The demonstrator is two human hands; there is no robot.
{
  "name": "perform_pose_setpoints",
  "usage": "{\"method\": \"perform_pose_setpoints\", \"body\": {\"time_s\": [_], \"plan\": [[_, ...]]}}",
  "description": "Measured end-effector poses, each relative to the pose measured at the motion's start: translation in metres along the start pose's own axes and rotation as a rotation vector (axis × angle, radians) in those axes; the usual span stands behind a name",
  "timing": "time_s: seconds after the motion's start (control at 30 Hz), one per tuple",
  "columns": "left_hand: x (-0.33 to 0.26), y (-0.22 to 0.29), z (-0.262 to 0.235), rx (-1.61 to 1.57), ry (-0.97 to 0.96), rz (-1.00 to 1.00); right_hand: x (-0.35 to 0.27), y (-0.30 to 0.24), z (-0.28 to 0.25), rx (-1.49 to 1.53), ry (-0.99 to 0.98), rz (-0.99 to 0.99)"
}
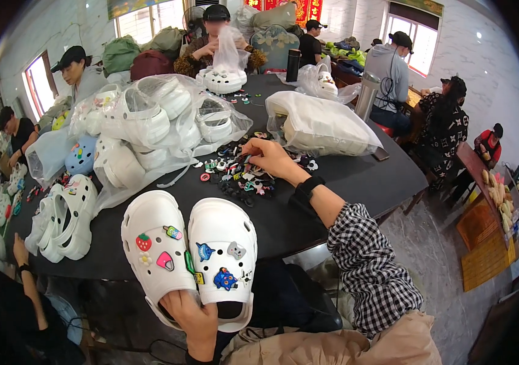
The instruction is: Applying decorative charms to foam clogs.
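Two white clogs sit side by side in front of the desk's near edge, toes pointing away from me. I judge them light and springy, likely moulded foam, a little slick where smooth. Their uppers carry a strawberry charm, a blue figure charm and others, which may pop loose if squeezed, so I'd take hold at the foot opening's rim and leave the fronts alone. My left grip does so, its fingers hooked inside the openings and closed on the pair. Beyond, my right grip dips into loose charms, fingertips drawn together; I can't tell whether they pinch one. Those pieces look small and rubbery, best taken by the edges. Bagged clogs lie farther left, a wrapped bundle to the right.
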State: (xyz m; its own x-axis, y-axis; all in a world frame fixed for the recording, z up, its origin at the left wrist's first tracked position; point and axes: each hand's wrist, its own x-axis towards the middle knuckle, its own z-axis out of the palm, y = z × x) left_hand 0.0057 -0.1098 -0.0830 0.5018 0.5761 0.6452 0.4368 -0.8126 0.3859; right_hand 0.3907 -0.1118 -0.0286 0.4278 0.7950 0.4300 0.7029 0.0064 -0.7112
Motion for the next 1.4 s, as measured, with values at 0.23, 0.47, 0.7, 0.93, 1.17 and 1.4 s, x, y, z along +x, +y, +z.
{"method": "perform_pose_setpoints", "body": {"time_s": [0.23,0.47,0.7,0.93,1.17,1.4], "plan": [[-0.002,-0.002,0.002,-0.01,-0.025,-0.028,-0.006,-0.002,-0.001,0.061,-0.044,0.044],[-0.001,0.0,0.001,-0.048,-0.017,-0.058,-0.009,-0.005,0.003,-0.103,-0.07,-0.099],[-0.001,-0.002,0.002,-0.037,-0.037,-0.06,-0.008,-0.007,0.005,-0.207,-0.012,-0.184],[-0.003,-0.005,0.0,-0.03,-0.047,-0.082,-0.009,-0.016,0.015,-0.322,-0.071,-0.355],[0.004,0.007,0.001,-0.05,0.011,-0.031,-0.024,-0.021,0.007,-0.533,-0.156,-0.407],[0.004,0.006,-0.001,-0.085,0.004,-0.038,-0.014,-0.022,0.005,-0.318,0.072,-0.235]]}}
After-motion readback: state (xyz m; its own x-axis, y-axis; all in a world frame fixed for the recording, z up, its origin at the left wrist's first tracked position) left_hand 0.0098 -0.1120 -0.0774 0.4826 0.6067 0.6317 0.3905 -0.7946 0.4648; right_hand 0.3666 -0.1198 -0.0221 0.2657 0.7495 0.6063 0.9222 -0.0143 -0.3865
